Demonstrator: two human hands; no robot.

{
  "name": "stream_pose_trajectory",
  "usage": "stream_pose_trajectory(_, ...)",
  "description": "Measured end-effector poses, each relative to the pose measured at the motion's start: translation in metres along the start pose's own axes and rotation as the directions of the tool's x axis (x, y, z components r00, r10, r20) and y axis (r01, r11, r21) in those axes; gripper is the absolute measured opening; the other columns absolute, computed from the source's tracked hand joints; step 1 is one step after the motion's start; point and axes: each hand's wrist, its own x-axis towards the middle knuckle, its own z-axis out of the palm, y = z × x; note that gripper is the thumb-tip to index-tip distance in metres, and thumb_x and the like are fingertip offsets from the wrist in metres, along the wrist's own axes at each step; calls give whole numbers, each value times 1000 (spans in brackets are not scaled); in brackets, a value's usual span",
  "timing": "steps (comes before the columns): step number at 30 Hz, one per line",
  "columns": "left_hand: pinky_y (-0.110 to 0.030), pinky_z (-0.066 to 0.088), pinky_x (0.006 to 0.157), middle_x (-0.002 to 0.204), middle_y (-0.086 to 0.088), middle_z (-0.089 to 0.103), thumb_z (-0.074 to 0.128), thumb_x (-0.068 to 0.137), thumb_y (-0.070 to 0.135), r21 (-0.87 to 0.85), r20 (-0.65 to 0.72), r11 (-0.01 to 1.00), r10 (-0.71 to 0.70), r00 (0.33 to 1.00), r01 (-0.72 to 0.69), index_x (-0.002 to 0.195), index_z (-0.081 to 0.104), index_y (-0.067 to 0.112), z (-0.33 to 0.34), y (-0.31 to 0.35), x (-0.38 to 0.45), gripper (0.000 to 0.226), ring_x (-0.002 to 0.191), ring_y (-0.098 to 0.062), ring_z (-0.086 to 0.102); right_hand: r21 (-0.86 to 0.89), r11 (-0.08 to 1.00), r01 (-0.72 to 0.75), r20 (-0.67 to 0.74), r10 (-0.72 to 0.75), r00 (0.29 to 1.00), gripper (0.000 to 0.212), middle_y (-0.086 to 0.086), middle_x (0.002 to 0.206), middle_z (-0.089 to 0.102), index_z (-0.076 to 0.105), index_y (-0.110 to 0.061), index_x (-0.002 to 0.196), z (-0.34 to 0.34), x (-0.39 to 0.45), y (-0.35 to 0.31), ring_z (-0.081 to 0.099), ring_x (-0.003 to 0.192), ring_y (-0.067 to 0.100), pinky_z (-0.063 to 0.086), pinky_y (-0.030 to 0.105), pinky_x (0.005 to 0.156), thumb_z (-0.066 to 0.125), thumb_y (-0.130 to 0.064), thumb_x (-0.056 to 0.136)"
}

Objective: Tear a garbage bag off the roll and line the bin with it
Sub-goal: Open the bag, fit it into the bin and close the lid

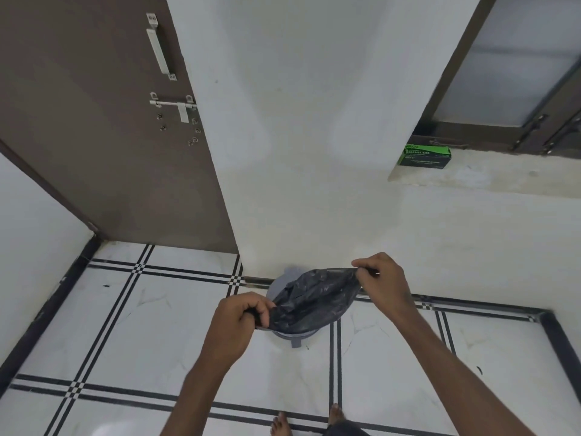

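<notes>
A black garbage bag [314,300] is stretched between both hands above a small grey bin [276,287] that stands on the floor against the white wall. My left hand [242,319] pinches the bag's near-left edge. The far-right edge is pinched by my right hand [380,278]. The bag covers most of the bin's opening, so only the grey rim and a tab at the front [297,343] show. A green garbage bag box [424,156] lies on the window ledge at the upper right.
A brown door [110,127] with a bolt stands open at the left. The window ledge [490,177] juts from the wall above and right of the bin. White floor tiles [157,325] with black lines spread around. My bare feet [281,424] are at the bottom.
</notes>
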Motion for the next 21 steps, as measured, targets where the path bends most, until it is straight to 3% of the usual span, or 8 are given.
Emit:
stream_pose_trajectory(3, -35, 60, 81, 82, 6, 76, 33, 62, -1, 8, -17, 1000, -15, 1000, 16, 70, 76, 18, 0, 4, 1, 49, 86, -14, 71, 17, 999, 46, 22, -46, 999, 16, -4, 98, 64, 77, -18, 101, 3, -3, -2, 65, 90, 5, 50, 14, 82, 72, -12, 87)
stream_pose_trajectory(6, -34, 58, 87, 94, 4, 75, 35, 71, -10, -24, -79, 999, -23, 997, 21, 81, 80, 20, 1, 6, 1, 54, 93, -10, 69, -20, 989, 145, 12, -145, 989, 28, -3, 93, 63, 72, -25, 88, 6, -5, -4, 62, 85, 6, 50, 20, 78, 68, 3, 85)
stream_pose_trajectory(10, -12, 48, 97, 112, 5, 66, 38, 80, -27, 127, -168, 991, -16, 986, 37, 104, 77, 10, -7, 4, 3, 59, 99, -2, 63, -116, 953, 278, -15, -282, 959, 52, -7, 93, 52, 54, -30, 70, 4, -10, -9, 53, 78, 7, 40, 21, 64, 44, 20, 76)
stream_pose_trajectory(13, 3, 33, 94, 124, 1, 59, 41, 87, -22, 227, -198, 972, -20, 980, 66, 121, 70, 5, -10, -1, 3, 53, 109, -9, 55, -298, 889, 347, 85, -338, 937, 58, -9, 112, 50, 70, -30, 74, 3, -12, -8, 55, 92, 13, 41, 22, 67, 46, 23, 73)
stream_pose_trajectory(15, 6, 33, 90, 125, 3, 56, 42, 89, -17, 156, -233, 984, -48, 971, 86, 123, 68, 5, -8, -1, 2, 48, 111, -9, 55, -390, 842, 373, 170, -332, 928, 56, -8, 123, 48, 76, -28, 100, 7, -17, -9, 48, 100, 11, 37, 16, 70, 52, 17, 79)
stream_pose_trajectory(17, 6, 39, 83, 126, 6, 56, 49, 94, -7, 17, -258, 993, -108, 960, 117, 124, 68, 8, -5, 3, 2, 39, 107, -2, 57, -410, 847, 339, 211, -274, 938, 46, -8, 129, 46, 68, -32, 121, 10, -21, -12, 51, 102, 12, 31, 10, 67, 59, -1, 89)
stream_pose_trajectory(19, 3, 43, 77, 127, 7, 59, 56, 97, 9, -141, -259, 978, -186, 948, 154, 122, 69, 11, -2, 8, 2, 28, 108, 0, 59, -472, 814, 339, 239, -251, 938, 43, -6, 134, 45, 64, -34, 125, 13, -23, -13, 53, 108, 16, 33, 12, 65, 60, -8, 91)
stream_pose_trajectory(21, -2, 48, 75, 121, 8, 66, 61, 97, 22, -301, -269, 939, -252, 930, 167, 111, 75, 16, -1, 11, 3, 21, 107, -4, 64, -577, 705, 413, 295, -293, 910, 52, -5, 139, 44, 70, -33, 120, 16, -23, -13, 47, 116, 20, 37, 22, 68, 60, 2, 84)
